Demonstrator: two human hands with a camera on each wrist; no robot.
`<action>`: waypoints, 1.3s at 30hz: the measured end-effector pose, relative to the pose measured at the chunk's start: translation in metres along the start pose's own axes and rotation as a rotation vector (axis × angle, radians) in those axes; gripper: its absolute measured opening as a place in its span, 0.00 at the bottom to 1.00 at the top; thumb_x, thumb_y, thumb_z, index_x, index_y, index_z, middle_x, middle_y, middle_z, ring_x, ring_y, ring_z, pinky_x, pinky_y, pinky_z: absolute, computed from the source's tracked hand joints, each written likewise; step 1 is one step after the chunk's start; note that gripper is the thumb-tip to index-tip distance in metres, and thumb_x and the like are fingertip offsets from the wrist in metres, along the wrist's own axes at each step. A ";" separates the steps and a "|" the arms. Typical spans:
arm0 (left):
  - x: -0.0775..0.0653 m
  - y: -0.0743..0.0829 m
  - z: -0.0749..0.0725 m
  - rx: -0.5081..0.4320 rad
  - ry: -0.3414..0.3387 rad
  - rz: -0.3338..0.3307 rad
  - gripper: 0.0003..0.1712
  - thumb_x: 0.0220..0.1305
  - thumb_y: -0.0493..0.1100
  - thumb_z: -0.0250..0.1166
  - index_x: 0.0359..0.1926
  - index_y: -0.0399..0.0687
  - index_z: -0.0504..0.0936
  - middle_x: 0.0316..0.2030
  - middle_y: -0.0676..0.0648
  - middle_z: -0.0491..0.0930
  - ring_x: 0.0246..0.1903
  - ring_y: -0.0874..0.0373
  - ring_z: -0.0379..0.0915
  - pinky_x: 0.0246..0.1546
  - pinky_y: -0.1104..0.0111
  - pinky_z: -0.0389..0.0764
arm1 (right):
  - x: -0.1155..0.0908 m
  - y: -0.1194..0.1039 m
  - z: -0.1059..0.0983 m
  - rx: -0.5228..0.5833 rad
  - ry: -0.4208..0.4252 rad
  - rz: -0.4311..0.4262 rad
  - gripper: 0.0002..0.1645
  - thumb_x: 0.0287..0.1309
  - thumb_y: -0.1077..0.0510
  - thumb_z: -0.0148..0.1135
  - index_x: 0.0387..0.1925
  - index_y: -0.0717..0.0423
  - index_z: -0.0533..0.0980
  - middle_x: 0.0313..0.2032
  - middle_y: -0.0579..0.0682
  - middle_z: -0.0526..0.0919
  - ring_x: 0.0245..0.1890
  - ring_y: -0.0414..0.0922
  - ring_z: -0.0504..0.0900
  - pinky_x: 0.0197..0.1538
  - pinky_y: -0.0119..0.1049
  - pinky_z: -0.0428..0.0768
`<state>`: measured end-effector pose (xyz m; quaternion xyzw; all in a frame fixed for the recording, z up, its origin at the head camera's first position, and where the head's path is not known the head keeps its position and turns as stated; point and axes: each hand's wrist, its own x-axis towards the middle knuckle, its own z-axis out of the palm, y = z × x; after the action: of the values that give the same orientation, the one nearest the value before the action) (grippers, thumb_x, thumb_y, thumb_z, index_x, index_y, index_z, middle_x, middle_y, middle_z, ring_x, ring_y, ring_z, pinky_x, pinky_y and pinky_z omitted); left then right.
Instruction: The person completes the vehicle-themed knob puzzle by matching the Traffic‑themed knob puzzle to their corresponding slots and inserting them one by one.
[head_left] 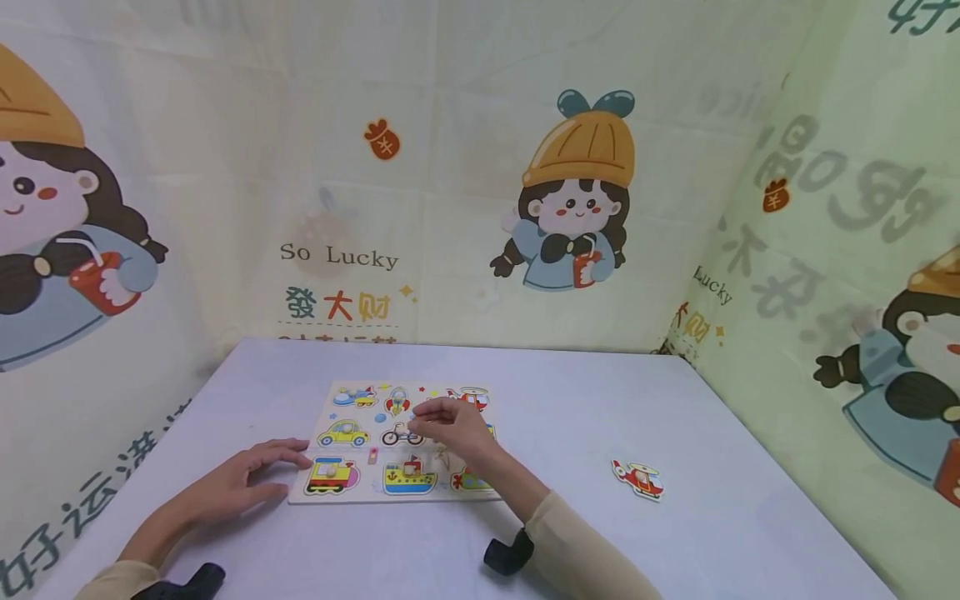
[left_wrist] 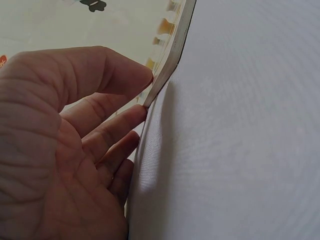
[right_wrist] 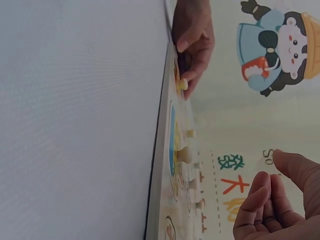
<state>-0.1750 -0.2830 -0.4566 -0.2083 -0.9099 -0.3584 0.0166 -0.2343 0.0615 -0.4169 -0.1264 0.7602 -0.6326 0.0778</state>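
Note:
A wooden knob puzzle board (head_left: 372,497) lies on the table, with vehicle pieces such as a yellow car (head_left: 343,432), a train (head_left: 331,475) and a boat (head_left: 410,478). My left hand (head_left: 232,483) rests at its left edge, fingertips right at the side. In the left wrist view, thumb and fingers of the left hand (left_wrist: 75,125) lie loosely bent at the board's corner. Above the bicycle (head_left: 402,434) hovers my right hand (head_left: 457,429), covering part of the right column. The right wrist view shows the right hand (right_wrist: 280,205) with nothing between thumb and loosely bent fingers.
A loose red helicopter piece (head_left: 640,480) lies on the white table (head_left: 570,442), right of the board. Small knobs (right_wrist: 184,155) stick up from the pieces. Printed cloth walls (head_left: 450,250) close off the back and sides.

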 end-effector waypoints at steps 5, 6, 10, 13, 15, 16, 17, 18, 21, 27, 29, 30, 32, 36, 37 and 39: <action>-0.001 0.000 0.000 0.012 0.002 -0.001 0.16 0.63 0.45 0.71 0.52 0.65 0.84 0.67 0.39 0.74 0.68 0.30 0.62 0.61 0.32 0.69 | -0.007 -0.003 -0.007 0.048 -0.024 -0.024 0.21 0.57 0.56 0.76 0.49 0.62 0.83 0.41 0.48 0.88 0.41 0.42 0.86 0.56 0.44 0.83; -0.001 0.000 0.001 0.015 0.003 0.001 0.16 0.63 0.45 0.71 0.52 0.64 0.84 0.67 0.39 0.74 0.68 0.30 0.62 0.61 0.32 0.69 | -0.008 -0.003 -0.008 0.056 -0.027 -0.028 0.21 0.57 0.56 0.76 0.50 0.62 0.82 0.41 0.48 0.88 0.41 0.42 0.86 0.57 0.45 0.83; -0.001 0.000 0.001 0.011 0.001 0.007 0.16 0.63 0.44 0.71 0.52 0.64 0.84 0.67 0.39 0.74 0.68 0.29 0.62 0.61 0.31 0.69 | -0.014 -0.004 -0.015 0.076 -0.035 -0.048 0.22 0.58 0.57 0.75 0.51 0.64 0.81 0.42 0.49 0.88 0.42 0.42 0.86 0.56 0.44 0.83; -0.001 0.001 0.000 0.001 0.001 0.006 0.16 0.63 0.44 0.70 0.52 0.64 0.84 0.67 0.39 0.74 0.68 0.29 0.61 0.61 0.30 0.68 | -0.018 -0.005 -0.020 0.062 -0.035 -0.061 0.23 0.58 0.56 0.75 0.52 0.64 0.81 0.43 0.49 0.87 0.42 0.42 0.85 0.55 0.45 0.83; -0.001 0.001 0.000 0.000 0.002 0.008 0.16 0.63 0.44 0.70 0.52 0.64 0.84 0.67 0.38 0.74 0.68 0.29 0.61 0.61 0.30 0.68 | -0.020 -0.005 -0.023 0.060 -0.038 -0.065 0.23 0.59 0.55 0.74 0.52 0.63 0.81 0.43 0.48 0.87 0.42 0.43 0.85 0.56 0.47 0.83; -0.001 0.001 0.000 0.000 0.004 0.007 0.16 0.63 0.44 0.70 0.52 0.64 0.84 0.67 0.38 0.74 0.68 0.29 0.61 0.61 0.30 0.68 | -0.021 -0.004 -0.025 0.055 -0.040 -0.070 0.23 0.59 0.55 0.74 0.52 0.63 0.81 0.43 0.48 0.87 0.42 0.43 0.85 0.56 0.48 0.82; -0.001 0.002 0.000 0.000 0.004 0.007 0.16 0.63 0.44 0.70 0.52 0.64 0.84 0.67 0.39 0.74 0.68 0.29 0.61 0.61 0.30 0.68 | -0.023 -0.004 -0.026 0.054 -0.041 -0.074 0.23 0.60 0.55 0.74 0.53 0.63 0.81 0.43 0.48 0.87 0.42 0.43 0.85 0.57 0.49 0.82; -0.001 0.002 0.000 -0.002 0.005 0.005 0.16 0.63 0.44 0.71 0.52 0.64 0.84 0.67 0.39 0.74 0.68 0.29 0.61 0.61 0.30 0.68 | -0.024 -0.004 -0.028 0.055 -0.043 -0.077 0.23 0.60 0.55 0.74 0.53 0.63 0.81 0.43 0.49 0.87 0.43 0.43 0.85 0.58 0.50 0.82; -0.001 0.001 0.000 -0.007 0.003 0.002 0.16 0.63 0.44 0.71 0.52 0.65 0.84 0.67 0.39 0.74 0.68 0.29 0.61 0.62 0.31 0.67 | -0.027 -0.004 -0.032 0.054 -0.043 -0.084 0.23 0.60 0.55 0.73 0.53 0.63 0.80 0.44 0.49 0.87 0.44 0.43 0.85 0.60 0.52 0.81; 0.000 0.000 0.000 -0.001 0.003 0.019 0.16 0.63 0.44 0.70 0.52 0.65 0.84 0.67 0.39 0.74 0.68 0.29 0.61 0.61 0.30 0.68 | -0.033 -0.004 -0.041 0.056 -0.034 -0.075 0.22 0.60 0.55 0.74 0.53 0.62 0.81 0.42 0.49 0.86 0.45 0.50 0.86 0.57 0.48 0.82; -0.001 0.000 0.000 0.002 0.004 0.019 0.16 0.63 0.44 0.70 0.52 0.65 0.84 0.67 0.39 0.75 0.68 0.29 0.61 0.61 0.31 0.69 | -0.036 -0.003 -0.044 0.058 -0.031 -0.074 0.21 0.60 0.55 0.74 0.52 0.61 0.81 0.42 0.49 0.86 0.46 0.53 0.85 0.57 0.47 0.83; -0.001 0.000 0.000 0.004 0.003 0.017 0.16 0.63 0.44 0.70 0.52 0.65 0.84 0.67 0.39 0.74 0.68 0.29 0.61 0.61 0.31 0.69 | -0.037 -0.003 -0.045 0.060 -0.029 -0.073 0.21 0.60 0.55 0.74 0.52 0.60 0.81 0.42 0.49 0.86 0.47 0.54 0.85 0.57 0.47 0.83; -0.001 0.001 0.000 0.002 0.004 0.010 0.16 0.63 0.44 0.70 0.52 0.65 0.84 0.67 0.39 0.74 0.68 0.29 0.61 0.61 0.31 0.68 | -0.038 -0.004 -0.048 0.059 -0.026 -0.074 0.21 0.60 0.55 0.74 0.52 0.60 0.81 0.42 0.49 0.86 0.48 0.56 0.85 0.58 0.47 0.82; -0.001 0.001 0.000 -0.005 0.001 -0.001 0.16 0.63 0.44 0.70 0.52 0.64 0.84 0.67 0.39 0.74 0.68 0.29 0.61 0.61 0.30 0.68 | -0.041 -0.004 -0.052 0.049 -0.019 -0.068 0.21 0.60 0.55 0.74 0.51 0.60 0.81 0.42 0.49 0.86 0.47 0.55 0.85 0.54 0.43 0.82; -0.001 0.001 0.000 -0.009 0.000 -0.004 0.16 0.63 0.44 0.70 0.52 0.64 0.84 0.67 0.39 0.74 0.69 0.29 0.61 0.61 0.30 0.68 | -0.042 -0.004 -0.053 0.047 -0.016 -0.066 0.21 0.60 0.54 0.74 0.51 0.60 0.81 0.42 0.49 0.86 0.46 0.54 0.85 0.53 0.41 0.82; -0.001 0.001 0.000 -0.012 -0.003 -0.010 0.16 0.63 0.44 0.71 0.52 0.64 0.84 0.67 0.39 0.74 0.69 0.29 0.60 0.61 0.30 0.67 | -0.044 -0.004 -0.055 0.043 -0.010 -0.062 0.21 0.60 0.55 0.74 0.51 0.60 0.81 0.42 0.49 0.86 0.46 0.53 0.85 0.50 0.39 0.81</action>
<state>-0.1738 -0.2826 -0.4561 -0.2044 -0.9088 -0.3636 0.0122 -0.2067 0.1256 -0.4042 -0.1515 0.7415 -0.6504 0.0647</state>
